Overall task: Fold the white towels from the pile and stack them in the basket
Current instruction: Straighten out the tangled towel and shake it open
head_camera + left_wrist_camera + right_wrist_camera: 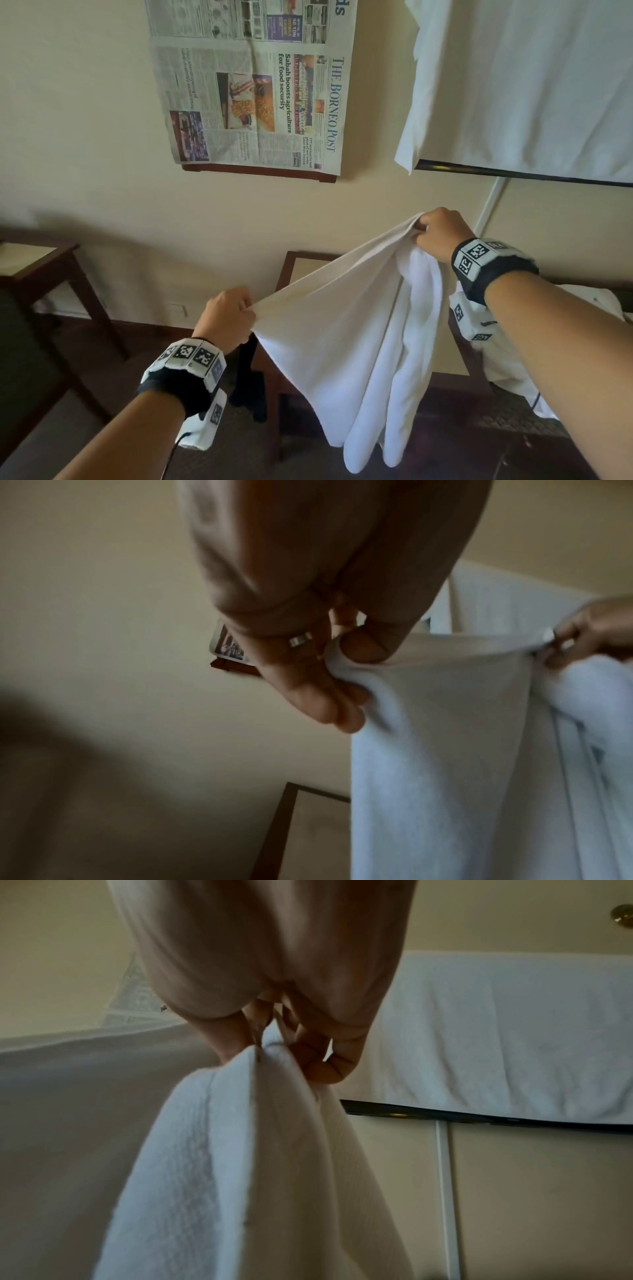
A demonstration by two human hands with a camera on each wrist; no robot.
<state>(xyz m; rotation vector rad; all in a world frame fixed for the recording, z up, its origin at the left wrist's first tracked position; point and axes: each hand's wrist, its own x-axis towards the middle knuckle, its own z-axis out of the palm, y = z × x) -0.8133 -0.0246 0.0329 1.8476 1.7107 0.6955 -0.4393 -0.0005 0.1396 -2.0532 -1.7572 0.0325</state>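
The person is holding one white towel (346, 329) up in the air, in front of the wall. The left hand (228, 317) is pinching one end of the top edge, fingers curled tight on the cloth. The right hand (436, 234) is gripping the other end, higher up, with some cloth bunched in it. The top edge is stretching tight between both hands, and the rest is hanging down in loose folds.

This towel is not folded yet. It looks like the folding is only starting. More white cloth (507, 356) is lying behind the right arm at the right; it may be the pile. The basket is not showing, so how many towels are done cannot be told.
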